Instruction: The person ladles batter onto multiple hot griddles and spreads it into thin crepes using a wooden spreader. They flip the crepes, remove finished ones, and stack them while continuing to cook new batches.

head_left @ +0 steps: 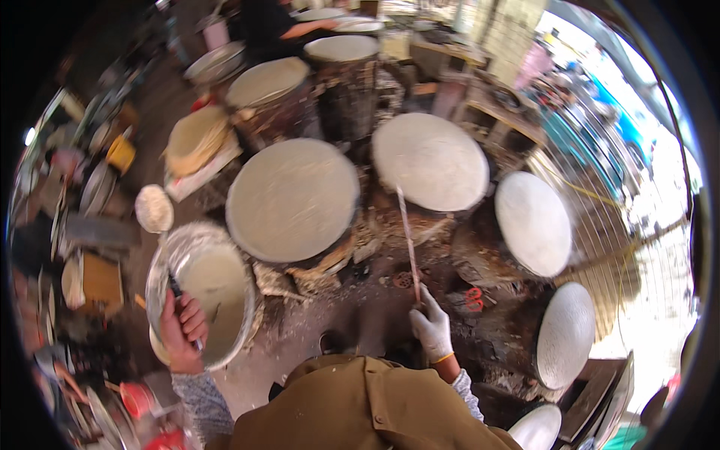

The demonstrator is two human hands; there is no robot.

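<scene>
My bare left hand (184, 330) is closed round the handle of a ladle (154, 208). The ladle's round head is coated in pale batter and sits just beyond the rim of a batter tub (251, 289). In my right hand (433, 328), which wears a white glove, is a long thin stick (409, 244). Its far tip reaches the near edge of a round griddle (431, 161) with a whitish surface; whether they touch I cannot tell. Left of that, a large griddle (292, 199) bears a smooth, greyish layer of batter.
More pale round tops stand to the right (532, 223) and right front (566, 335). Drum stoves (268, 81) stand behind. A stack of thin round sheets (199, 142) lies at left. Orange-red scissors (473, 300) lie near my right hand. Another person's arm (307, 28) shows at the back.
</scene>
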